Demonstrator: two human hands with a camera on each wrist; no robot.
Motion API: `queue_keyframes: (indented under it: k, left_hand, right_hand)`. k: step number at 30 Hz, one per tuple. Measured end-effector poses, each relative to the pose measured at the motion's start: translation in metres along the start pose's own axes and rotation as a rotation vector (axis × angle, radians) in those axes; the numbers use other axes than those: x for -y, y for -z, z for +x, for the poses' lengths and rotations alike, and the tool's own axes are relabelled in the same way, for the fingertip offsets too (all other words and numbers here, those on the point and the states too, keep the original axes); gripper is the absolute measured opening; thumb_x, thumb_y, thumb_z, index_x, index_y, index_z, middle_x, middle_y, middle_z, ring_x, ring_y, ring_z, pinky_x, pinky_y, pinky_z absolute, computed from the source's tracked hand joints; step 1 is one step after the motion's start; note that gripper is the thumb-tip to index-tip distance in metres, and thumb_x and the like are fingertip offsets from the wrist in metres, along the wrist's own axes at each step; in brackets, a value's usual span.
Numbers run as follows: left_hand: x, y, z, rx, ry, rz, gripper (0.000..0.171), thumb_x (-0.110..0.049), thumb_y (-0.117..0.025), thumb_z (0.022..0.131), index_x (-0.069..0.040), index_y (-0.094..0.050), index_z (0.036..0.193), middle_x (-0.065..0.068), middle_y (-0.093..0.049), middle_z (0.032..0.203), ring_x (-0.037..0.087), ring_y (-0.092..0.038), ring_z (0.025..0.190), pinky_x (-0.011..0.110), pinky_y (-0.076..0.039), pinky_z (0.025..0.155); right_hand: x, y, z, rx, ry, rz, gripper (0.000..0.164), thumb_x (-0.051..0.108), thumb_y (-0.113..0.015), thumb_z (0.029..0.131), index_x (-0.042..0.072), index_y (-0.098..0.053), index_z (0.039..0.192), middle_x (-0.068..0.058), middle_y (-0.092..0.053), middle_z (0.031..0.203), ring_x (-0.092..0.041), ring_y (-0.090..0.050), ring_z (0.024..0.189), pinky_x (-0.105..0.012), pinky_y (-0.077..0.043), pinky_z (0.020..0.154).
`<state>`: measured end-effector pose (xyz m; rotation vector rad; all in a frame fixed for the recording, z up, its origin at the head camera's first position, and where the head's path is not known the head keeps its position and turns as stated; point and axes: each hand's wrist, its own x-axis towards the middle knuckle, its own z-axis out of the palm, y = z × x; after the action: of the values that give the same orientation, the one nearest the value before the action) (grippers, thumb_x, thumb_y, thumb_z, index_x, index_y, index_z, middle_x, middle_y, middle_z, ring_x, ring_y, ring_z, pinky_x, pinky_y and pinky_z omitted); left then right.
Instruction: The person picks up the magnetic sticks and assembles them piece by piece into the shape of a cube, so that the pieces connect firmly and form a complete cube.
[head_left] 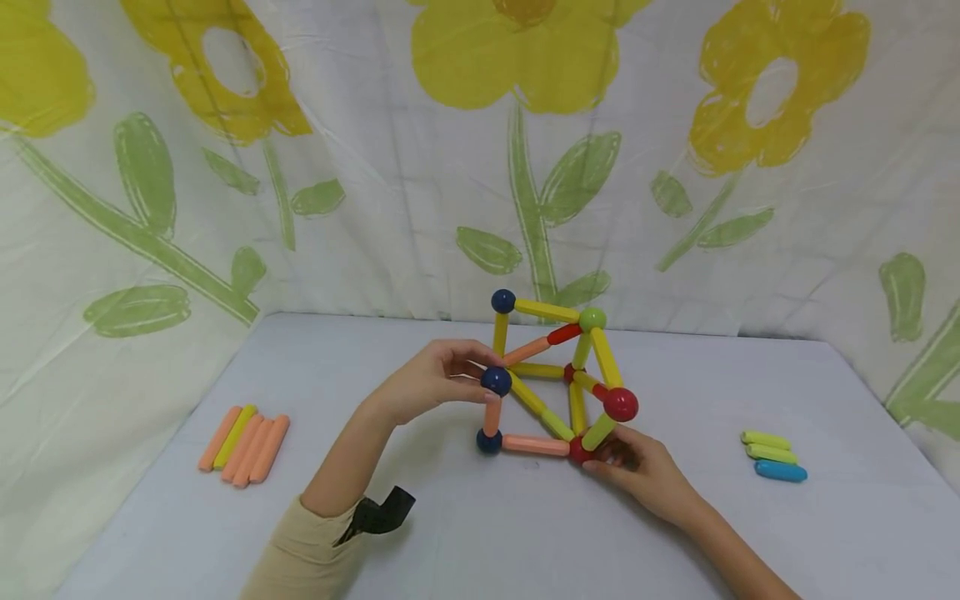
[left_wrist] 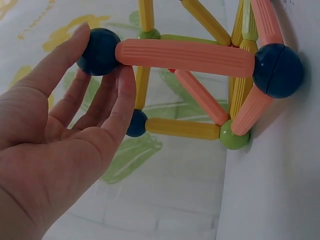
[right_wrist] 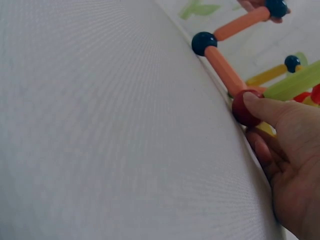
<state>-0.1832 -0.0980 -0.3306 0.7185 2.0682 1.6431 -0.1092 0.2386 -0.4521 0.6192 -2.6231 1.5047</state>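
Note:
A cube-like frame of coloured rods and balls stands on the table in front of me. My left hand (head_left: 431,382) pinches a dark blue ball (left_wrist: 100,51) at its upper front left corner. Below that ball, a salmon rod (left_wrist: 187,57) runs down to another dark blue ball (head_left: 489,440). My right hand (head_left: 648,477) grips a red ball (right_wrist: 244,109) at the lower front corner, thumb on top. A lying salmon rod (head_left: 535,445) links the two lower balls, and a light green rod (head_left: 599,432) rises to a larger-looking red ball (head_left: 621,405).
On the left of the table (head_left: 442,525) lie several salmon rods (head_left: 268,448) with a yellow rod (head_left: 235,437) among them. Two light green rods (head_left: 772,453) and a blue rod (head_left: 781,471) lie at the right. A flower-painted curtain (head_left: 390,242) hangs behind the table.

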Motion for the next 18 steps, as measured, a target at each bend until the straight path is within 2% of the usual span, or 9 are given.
queue_keyframes:
  k: [4, 9, 14, 18]
  left_hand:
    - [0.001, 0.001, 0.0, -0.013, 0.001, -0.016, 0.038, 0.005, -0.075, 0.092, 0.004, -0.067, 0.129, 0.009, -0.074, 0.119, 0.025, -0.068, 0.115, 0.033, -0.06, 0.096]
    - [0.004, 0.002, 0.001, -0.012, -0.002, -0.02, 0.042, 0.004, -0.075, 0.093, 0.007, -0.065, 0.133, 0.01, -0.074, 0.121, 0.025, -0.068, 0.116, 0.034, -0.06, 0.098]
    - [0.001, 0.006, -0.004, -0.004, 0.001, 0.006, 0.046, 0.0, -0.076, 0.094, 0.002, -0.064, 0.139, 0.017, -0.068, 0.135, 0.029, -0.065, 0.124, 0.036, -0.059, 0.1]
    - [-0.005, 0.018, -0.016, -0.03, -0.001, 0.021, 0.048, -0.001, -0.075, 0.095, 0.002, -0.061, 0.142, 0.022, -0.061, 0.144, 0.036, -0.062, 0.13, 0.037, -0.06, 0.099]
  right_hand:
    - [0.0, 0.0, 0.0, -0.002, 0.005, 0.002, 0.02, 0.011, -0.082, 0.093, 0.016, -0.069, 0.108, 0.005, -0.069, 0.096, -0.007, -0.06, 0.084, -0.022, -0.054, 0.072]
    - [0.0, 0.0, 0.0, -0.006, 0.009, 0.001, 0.02, 0.01, -0.082, 0.093, 0.015, -0.069, 0.108, 0.005, -0.069, 0.096, -0.006, -0.06, 0.084, -0.022, -0.054, 0.071]
    - [-0.001, 0.0, 0.0, -0.007, 0.017, 0.001, 0.02, 0.01, -0.082, 0.093, 0.015, -0.07, 0.108, 0.005, -0.07, 0.096, -0.006, -0.061, 0.084, -0.022, -0.054, 0.071]
    - [-0.002, -0.001, 0.0, -0.005, 0.011, 0.001, 0.02, 0.011, -0.082, 0.093, 0.015, -0.07, 0.108, 0.004, -0.07, 0.097, -0.007, -0.061, 0.084, -0.022, -0.054, 0.072]
